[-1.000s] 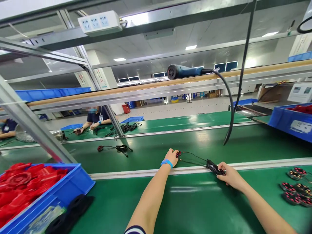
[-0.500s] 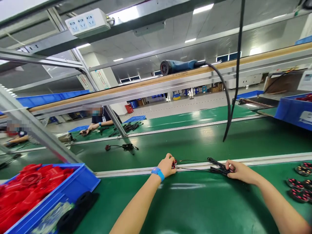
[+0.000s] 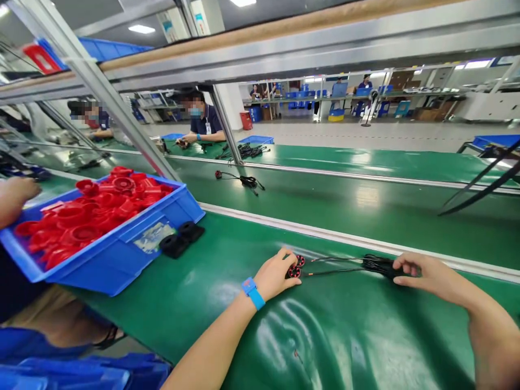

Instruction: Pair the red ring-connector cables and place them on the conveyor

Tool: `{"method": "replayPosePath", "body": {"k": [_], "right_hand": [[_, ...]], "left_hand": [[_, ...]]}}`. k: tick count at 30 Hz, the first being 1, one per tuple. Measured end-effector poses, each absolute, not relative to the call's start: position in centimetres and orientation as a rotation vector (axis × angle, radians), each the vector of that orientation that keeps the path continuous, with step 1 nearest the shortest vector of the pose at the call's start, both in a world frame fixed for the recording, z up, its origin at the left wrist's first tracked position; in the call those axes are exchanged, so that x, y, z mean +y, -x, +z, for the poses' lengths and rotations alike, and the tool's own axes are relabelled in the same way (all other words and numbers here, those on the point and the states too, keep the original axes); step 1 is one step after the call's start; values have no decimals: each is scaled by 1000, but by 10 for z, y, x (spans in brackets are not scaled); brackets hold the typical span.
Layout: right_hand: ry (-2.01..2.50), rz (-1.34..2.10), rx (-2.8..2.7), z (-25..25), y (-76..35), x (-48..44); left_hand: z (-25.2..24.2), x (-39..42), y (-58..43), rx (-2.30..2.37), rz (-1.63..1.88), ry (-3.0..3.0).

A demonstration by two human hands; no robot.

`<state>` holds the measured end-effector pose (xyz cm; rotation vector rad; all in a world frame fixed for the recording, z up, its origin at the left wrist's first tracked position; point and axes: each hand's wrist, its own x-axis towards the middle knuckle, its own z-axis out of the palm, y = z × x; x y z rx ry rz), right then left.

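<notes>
Plainly, the cable (image 3: 377, 264) is black — loosely bundled.

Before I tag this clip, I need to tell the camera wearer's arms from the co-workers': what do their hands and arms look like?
The left hand is ungloved, and a bright blue wristband with a squarish blue block circles its wrist. The right hand is ungloved too, with no band visible. No sleeves show on these arms.
</notes>
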<state>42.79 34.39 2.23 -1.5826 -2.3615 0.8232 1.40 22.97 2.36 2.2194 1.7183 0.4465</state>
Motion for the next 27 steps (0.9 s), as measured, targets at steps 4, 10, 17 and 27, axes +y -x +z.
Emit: {"method": "replayPosePath", "body": {"k": [4, 10, 17, 27], "right_hand": [[1732, 628, -2459, 16, -409, 342], [1993, 699, -2666, 25, -436, 331], [1224, 851, -2498, 47, -323, 286], [872, 860, -2349, -12, -254, 269]], "left_hand": [[25, 229, -11, 1658, 396, -2275], [26, 226, -17, 1497, 343, -2345], [26, 224, -24, 1416, 428, -2354], [33, 217, -24, 1403, 503, -2371]]}}
